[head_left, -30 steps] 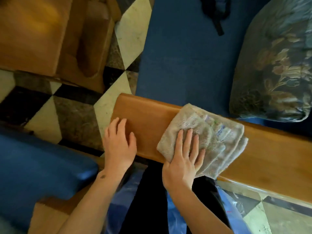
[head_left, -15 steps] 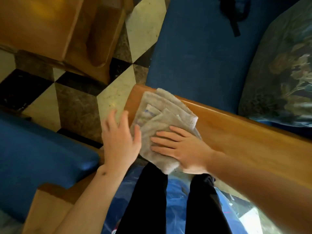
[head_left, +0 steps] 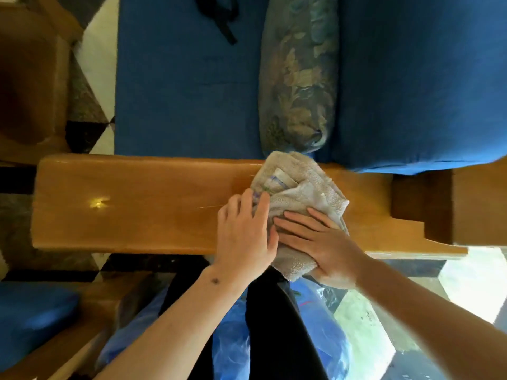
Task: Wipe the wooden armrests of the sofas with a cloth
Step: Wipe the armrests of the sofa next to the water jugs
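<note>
A broad wooden armrest (head_left: 137, 204) of a blue sofa runs left to right across the middle of the view. A folded beige cloth (head_left: 299, 185) lies on it right of centre, draping over the near edge. My right hand (head_left: 318, 242) presses flat on the cloth's near part, fingers pointing left. My left hand (head_left: 244, 237) rests on the armrest beside it, its fingertips touching the cloth's left edge.
Beyond the armrest lie the blue seat cushion (head_left: 186, 86), a floral pillow (head_left: 299, 75) and a blue back cushion (head_left: 422, 86). A black strap (head_left: 222, 20) lies on the seat. A second wooden piece (head_left: 30, 86) stands far left, another blue cushion (head_left: 30, 319) near left, over a checkered floor.
My right hand slid the cloth from the armrest's left end toward the right. My left hand followed and now touches the cloth. The view shifted so the whole armrest shows.
</note>
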A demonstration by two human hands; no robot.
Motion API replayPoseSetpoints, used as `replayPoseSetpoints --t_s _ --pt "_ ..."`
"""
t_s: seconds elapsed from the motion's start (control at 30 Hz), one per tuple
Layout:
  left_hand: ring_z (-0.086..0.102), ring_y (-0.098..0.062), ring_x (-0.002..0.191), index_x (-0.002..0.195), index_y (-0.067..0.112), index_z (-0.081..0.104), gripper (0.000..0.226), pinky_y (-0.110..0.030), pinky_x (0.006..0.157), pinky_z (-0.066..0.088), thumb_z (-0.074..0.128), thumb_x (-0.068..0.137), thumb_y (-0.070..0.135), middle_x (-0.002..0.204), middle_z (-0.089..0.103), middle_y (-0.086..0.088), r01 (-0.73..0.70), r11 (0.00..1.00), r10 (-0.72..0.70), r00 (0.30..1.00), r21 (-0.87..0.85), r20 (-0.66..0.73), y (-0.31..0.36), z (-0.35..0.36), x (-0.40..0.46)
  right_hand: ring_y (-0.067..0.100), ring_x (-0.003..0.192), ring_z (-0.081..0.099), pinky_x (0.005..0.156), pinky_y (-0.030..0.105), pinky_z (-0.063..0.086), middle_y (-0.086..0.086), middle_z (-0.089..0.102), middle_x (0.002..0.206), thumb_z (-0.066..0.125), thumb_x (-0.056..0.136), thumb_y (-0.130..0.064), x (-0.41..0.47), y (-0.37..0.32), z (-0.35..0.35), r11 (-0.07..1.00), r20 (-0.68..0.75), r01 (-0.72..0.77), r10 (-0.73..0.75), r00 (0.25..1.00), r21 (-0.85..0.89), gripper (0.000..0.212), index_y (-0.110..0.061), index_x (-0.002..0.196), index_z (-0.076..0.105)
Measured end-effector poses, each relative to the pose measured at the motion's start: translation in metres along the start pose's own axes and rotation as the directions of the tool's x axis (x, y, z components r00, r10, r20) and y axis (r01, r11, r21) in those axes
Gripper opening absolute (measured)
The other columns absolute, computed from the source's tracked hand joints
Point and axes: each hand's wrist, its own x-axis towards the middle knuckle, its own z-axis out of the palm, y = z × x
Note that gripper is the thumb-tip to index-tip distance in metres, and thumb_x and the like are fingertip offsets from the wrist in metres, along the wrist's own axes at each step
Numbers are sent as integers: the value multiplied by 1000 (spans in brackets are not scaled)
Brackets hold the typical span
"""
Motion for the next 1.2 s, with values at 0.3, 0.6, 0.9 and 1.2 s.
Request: replayPoseSetpoints --t_s 0.3,0.6,0.9,1.2 --pt "48 -31 127 143 16 47 63 -43 104 43 68 87 35 142 51 -12 -188 981 189 982 -51 26 104 25 31 16 160 17 128 50 11 -10 28 170 52 84 -29 -94 39 -12 968 2 -246 246 969 54 73 -28 157 44" --pt "50 -28 105 124 12 57 56 -42 90 51 71 71 0 117 49 -8 -12 976 -10 995 -217 -99 -4 1 -1 22 161 10 127 49 7 -4 21 172 58 87 -35 9 -3 -14 994 118 76 -66 991 -81 79 -27 162 34" --pt "52 -29 104 133 21 59 50 -47 89 51 71 85 16 117 51 -6 409 856 -492 833 -317 -254 -232 -42 -78 16 161 -5 129 45 -5 -11 6 174 43 97 -45 225 -145 15 946 178 316 -299 938 -76 73 -32 165 19" --pt "54 -18 119 151 17 40 48 -37 95 49 48 106 30 142 52 -6 500 255 -872 489 -828 26 -361 -73 -161 11 158 8 129 29 6 -18 27 164 46 104 -16 355 -322 2 879 259 -230 127 957 417 54 -37 153 42"
